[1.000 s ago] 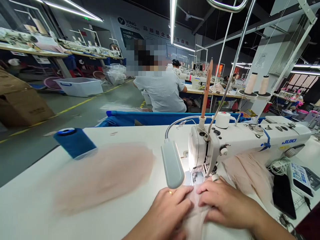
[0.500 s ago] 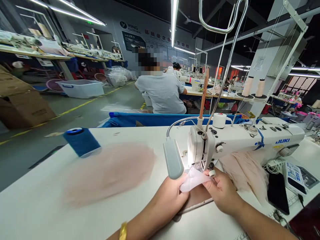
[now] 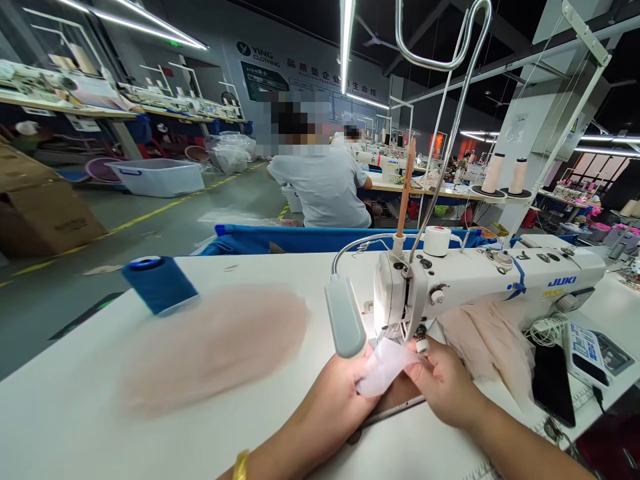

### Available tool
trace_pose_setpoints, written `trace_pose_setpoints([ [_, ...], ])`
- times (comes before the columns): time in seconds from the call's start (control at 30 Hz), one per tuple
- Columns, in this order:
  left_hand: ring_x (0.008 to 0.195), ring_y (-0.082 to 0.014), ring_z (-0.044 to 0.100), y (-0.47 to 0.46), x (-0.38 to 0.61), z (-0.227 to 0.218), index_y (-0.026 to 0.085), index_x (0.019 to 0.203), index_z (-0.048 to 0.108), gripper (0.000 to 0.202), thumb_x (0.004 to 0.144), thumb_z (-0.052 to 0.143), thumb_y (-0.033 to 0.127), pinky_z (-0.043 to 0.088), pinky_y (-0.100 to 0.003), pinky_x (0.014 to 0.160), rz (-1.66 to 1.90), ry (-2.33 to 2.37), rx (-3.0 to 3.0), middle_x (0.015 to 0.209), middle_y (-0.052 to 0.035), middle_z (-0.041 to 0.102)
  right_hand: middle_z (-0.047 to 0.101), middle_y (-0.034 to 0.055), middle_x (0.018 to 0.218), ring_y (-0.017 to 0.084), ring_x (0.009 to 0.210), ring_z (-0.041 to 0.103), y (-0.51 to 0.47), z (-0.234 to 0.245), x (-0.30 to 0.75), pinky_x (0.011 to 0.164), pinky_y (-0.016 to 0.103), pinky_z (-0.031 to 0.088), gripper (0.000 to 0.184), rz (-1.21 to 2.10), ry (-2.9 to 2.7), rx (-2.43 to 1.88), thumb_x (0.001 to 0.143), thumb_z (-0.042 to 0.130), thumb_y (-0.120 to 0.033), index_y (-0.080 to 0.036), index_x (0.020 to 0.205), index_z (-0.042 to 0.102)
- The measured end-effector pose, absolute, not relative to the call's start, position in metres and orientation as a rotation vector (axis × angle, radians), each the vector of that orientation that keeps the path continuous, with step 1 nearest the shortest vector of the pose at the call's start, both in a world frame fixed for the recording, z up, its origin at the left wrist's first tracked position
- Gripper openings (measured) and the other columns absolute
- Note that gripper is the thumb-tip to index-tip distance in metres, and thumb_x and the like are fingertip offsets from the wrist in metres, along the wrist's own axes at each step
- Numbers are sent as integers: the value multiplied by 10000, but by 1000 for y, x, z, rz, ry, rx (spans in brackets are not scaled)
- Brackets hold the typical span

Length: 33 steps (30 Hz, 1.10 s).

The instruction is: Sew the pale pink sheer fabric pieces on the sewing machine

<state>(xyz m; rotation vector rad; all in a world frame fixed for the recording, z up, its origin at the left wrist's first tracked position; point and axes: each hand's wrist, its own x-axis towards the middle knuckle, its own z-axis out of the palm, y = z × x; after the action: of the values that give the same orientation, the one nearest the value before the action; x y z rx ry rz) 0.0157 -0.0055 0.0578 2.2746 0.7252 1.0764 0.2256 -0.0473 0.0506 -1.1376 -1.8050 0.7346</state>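
A small piece of thin, pale pink fabric (image 3: 384,368) is stretched between my two hands, just in front of the needle area of a white sewing machine (image 3: 480,273). My left hand (image 3: 345,387) grips its left side, fingers closed and partly hidden behind the cloth and the grey lamp head (image 3: 345,319). On the right, my right hand (image 3: 445,380) pinches the other edge between thumb and fingers, close under the machine head. The lamp lights the cloth brightly. The needle tip and presser foot are mostly hidden.
Sheer pink fabric (image 3: 215,347) lies on the left of the white table, beside a blue thread cone (image 3: 160,285). More pink fabric (image 3: 490,340) sits under the machine arm. A black phone (image 3: 553,383) and a white boxy device (image 3: 589,353) lie at right. A person (image 3: 320,187) sits ahead.
The pale pink cloth hangs slightly lower and wider between my hands. Both hands stay in nearly the same place, and the view has shifted slightly.
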Motion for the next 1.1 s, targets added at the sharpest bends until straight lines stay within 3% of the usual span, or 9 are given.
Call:
trace_pose_setpoints([
  [0.13, 739, -188, 613, -17, 9, 36, 246, 851, 699, 252, 1021, 516, 216, 465, -289, 627, 1062, 661, 2423, 862, -23, 672, 683, 7, 805, 208, 778, 640, -53, 55, 234, 774, 327, 460, 195, 491, -2233, -1090, 1029, 527, -253, -244, 835, 533],
  [0.2, 764, -205, 598, -23, 4, 16, 241, 753, 679, 302, 945, 495, 99, 415, -317, 651, 1125, 678, 2553, 846, -32, 651, 698, 7, 824, 214, 816, 649, -56, 58, 238, 806, 344, 438, 184, 374, -2437, -1047, 1013, 561, -234, -245, 832, 527],
  [0.37, 814, -228, 615, -29, -3, -17, 258, 839, 705, 331, 935, 489, 26, 432, -355, 720, 1110, 681, 2730, 904, -32, 703, 738, 10, 879, 222, 859, 665, -59, 62, 242, 829, 357, 423, 108, 289, -2557, -1128, 933, 629, -175, -244, 874, 570],
  [0.57, 794, -226, 622, -27, -4, -15, 262, 904, 716, 321, 982, 490, 47, 442, -362, 715, 1154, 682, 2773, 901, -26, 718, 740, 7, 877, 220, 846, 648, -57, 60, 241, 843, 353, 411, 114, 251, -2568, -1177, 922, 654, -168, -239, 887, 573],
  [0.87, 729, -200, 618, -13, 5, 5, 231, 775, 643, 343, 1040, 482, 86, 384, -338, 627, 1232, 675, 2795, 855, -22, 719, 653, 19, 833, 238, 810, 564, -52, 55, 242, 810, 345, 462, 155, 156, -2498, -1264, 892, 621, -157, -255, 839, 514],
  [1.0, 747, -194, 672, -9, 3, 22, 232, 930, 730, 320, 995, 487, 33, 469, -317, 666, 1095, 705, 2819, 910, -23, 744, 687, 49, 898, 265, 874, 591, -50, 51, 241, 816, 358, 482, 115, 134, -2481, -1308, 888, 637, -152, -252, 884, 580],
  [1.1, 760, -199, 668, -5, 2, 19, 240, 924, 740, 343, 954, 476, 23, 481, -305, 676, 1116, 749, 2736, 927, -28, 747, 744, 70, 1019, 278, 952, 619, -48, 47, 238, 856, 372, 494, 121, 127, -2467, -1291, 909, 692, -172, -238, 1004, 659],
])
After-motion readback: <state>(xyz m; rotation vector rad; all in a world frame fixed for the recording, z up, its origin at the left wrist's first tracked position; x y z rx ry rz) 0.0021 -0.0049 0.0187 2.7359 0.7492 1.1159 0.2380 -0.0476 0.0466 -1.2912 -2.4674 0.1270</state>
